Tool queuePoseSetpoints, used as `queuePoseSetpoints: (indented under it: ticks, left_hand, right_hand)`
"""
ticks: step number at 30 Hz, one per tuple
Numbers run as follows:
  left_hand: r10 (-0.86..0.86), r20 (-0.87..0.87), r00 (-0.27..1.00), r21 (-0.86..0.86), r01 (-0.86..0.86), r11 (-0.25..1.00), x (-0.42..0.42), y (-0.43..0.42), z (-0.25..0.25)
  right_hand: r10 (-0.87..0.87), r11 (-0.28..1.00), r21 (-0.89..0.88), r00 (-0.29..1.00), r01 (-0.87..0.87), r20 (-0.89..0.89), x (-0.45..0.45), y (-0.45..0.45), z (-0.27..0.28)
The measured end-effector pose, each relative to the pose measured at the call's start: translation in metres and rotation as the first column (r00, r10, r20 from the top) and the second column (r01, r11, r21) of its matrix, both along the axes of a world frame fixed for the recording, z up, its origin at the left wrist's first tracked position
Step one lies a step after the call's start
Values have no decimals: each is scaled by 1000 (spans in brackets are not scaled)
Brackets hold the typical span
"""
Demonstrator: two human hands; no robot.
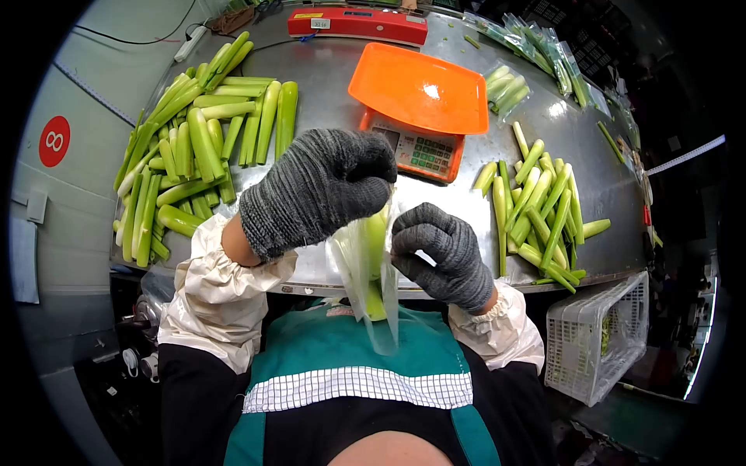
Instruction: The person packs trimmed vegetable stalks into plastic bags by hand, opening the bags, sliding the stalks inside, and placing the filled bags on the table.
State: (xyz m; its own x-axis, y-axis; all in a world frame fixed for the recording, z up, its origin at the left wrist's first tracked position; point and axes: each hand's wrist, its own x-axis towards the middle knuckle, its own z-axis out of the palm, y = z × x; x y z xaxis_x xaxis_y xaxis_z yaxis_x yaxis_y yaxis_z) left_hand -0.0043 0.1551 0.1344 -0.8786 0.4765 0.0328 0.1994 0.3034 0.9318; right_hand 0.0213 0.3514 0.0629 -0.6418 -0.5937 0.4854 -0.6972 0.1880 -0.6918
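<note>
1 white checked band crosses the teal apron (311, 338), just below a clear plastic bag (350, 264) holding smooth green stalks (375, 241). The left hand (315, 194), in ribbed grey knit, has its fingers clamped on the bag's upper edge; the right hand (443, 256), gloved alike, pinches its side, thumb and fingertips together. Beyond, 2 heaps of cut stalks, left heap (186, 155) and right heap (548, 213), lie on a shiny metal table (326, 78). Between them stands a scale (427, 151) with a keypad and glossy orange pan (420, 87). Farther off, a long red device (357, 26) bears labels too small to read. On the pale wall, a red disc (54, 141) reads 8, turned sideways.
</note>
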Motion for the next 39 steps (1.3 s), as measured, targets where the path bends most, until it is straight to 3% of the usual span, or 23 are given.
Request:
queuePoseSetpoints:
  ticks: [3,5,6,8,11,12,13,15,17,19,25,26,27,29,30,32,33,34,35,36,37,38,39]
  left_hand:
    - [57,28,998,-47,-56,997,0,-2,1]
    - [79,88,993,19,-81,997,2,-6,-1]
    - [90,89,992,19,-92,996,0,-8,-5]
    - [45,-127,991,-12,-47,999,-5,-11,-14]
    - [91,-274,957,-207,-151,967,10,-7,-3]
    - [129,-390,912,-176,-212,961,22,-6,2]
    - [11,-521,853,-313,-203,928,34,-10,12]
    - [-225,-636,738,-372,-38,927,53,-17,18]
    - [-350,-465,813,-569,28,822,72,-20,18]
    - [-427,-481,766,-687,-26,727,76,-18,11]
    - [-69,-677,733,-321,-209,924,71,-61,-33]
    - [10,-622,783,-255,-214,943,65,-75,-35]
    - [20,-626,780,-309,-271,911,61,-97,-37]
    - [93,-618,781,-109,-201,973,56,-123,-21]
    - [83,-619,781,-112,-192,975,52,-110,-14]
    - [66,-817,573,-188,-373,909,52,-91,-2]
    - [87,-751,655,-229,-382,895,54,-76,14]
    - [93,-629,772,-95,-195,976,52,-84,18]
    - [61,-503,862,90,-18,996,48,-86,20]
    - [41,-734,678,-93,-161,983,45,-85,21]
    - [-58,-882,468,-242,-344,907,43,-73,26]
    - [14,-834,552,-198,-322,926,39,-47,35]
    - [80,-780,621,-145,-304,942,34,-25,46]
  right_hand:
    - [-116,978,-166,991,126,72,5,-11,3]
    - [-83,994,-90,974,65,-210,3,-9,8]
    - [-12,996,82,956,38,-294,4,-9,20]
    - [100,939,341,906,51,-411,3,-10,25]
    - [77,944,316,877,88,-474,-3,-1,20]
    - [49,954,281,869,105,-492,-5,-2,22]
    - [46,952,286,871,110,-490,-7,-2,22]
    - [-58,984,126,898,125,-436,-11,-2,22]
    - [-55,993,75,918,91,-393,-14,0,23]
    - [-72,989,93,912,119,-405,-15,-8,17]
    - [-231,937,135,862,321,-451,-24,0,31]
    - [-246,930,137,853,342,-460,-24,6,34]
    - [-259,947,53,849,317,-462,-22,14,41]
    - [-245,965,-51,818,257,-520,-9,26,65]
    - [-236,969,-66,828,236,-509,-3,29,74]
    - [-230,973,-75,869,220,-439,-3,38,78]
    - [-233,972,-65,893,226,-385,-8,43,77]
    - [-189,971,36,858,234,-478,1,47,86]
    - [-162,965,120,888,234,-430,14,57,103]
    - [-138,988,2,886,155,-442,17,58,108]
    - [-215,965,30,854,260,-474,14,60,102]
    - [-271,960,-48,868,276,-417,1,63,90]
    - [-298,910,167,880,379,-371,6,72,113]
